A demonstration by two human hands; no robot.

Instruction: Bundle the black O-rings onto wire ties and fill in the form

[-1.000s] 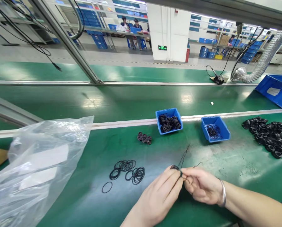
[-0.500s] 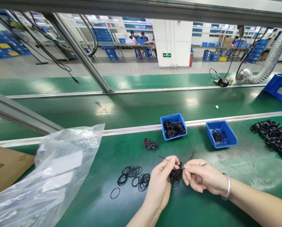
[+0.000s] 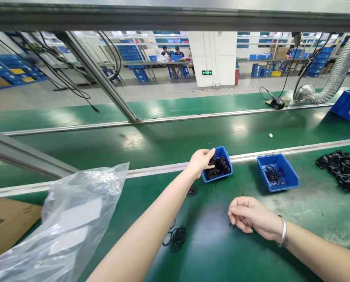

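Note:
My left hand [image 3: 202,162] reaches over the left blue bin [image 3: 204,178], its fingers closed round a bundle of black rings at the bin's left side. More bundled black rings [image 3: 222,166] lie in that bin. My right hand [image 3: 245,215] hovers above the green bench, fingers curled; short ends of a thin black wire [image 3: 231,225] poke out beneath them. Below my left forearm lies a loose group of black rings [image 3: 177,238], partly hidden. A small dark bundle [image 3: 191,190] peeks out beside the forearm.
A second blue bin [image 3: 294,181] with thin black wires [image 3: 274,174] stands to the right. Black parts [image 3: 343,172] are heaped at far right. A clear plastic bag [image 3: 75,211] and a cardboard box [image 3: 10,223] lie at left. A metal post [image 3: 101,74] rises behind the bench.
My left hand has moved from beside the right hand, forward to the left bin, taking the ring bundle along. My right hand has stayed nearly in place, now apart from the bundle.

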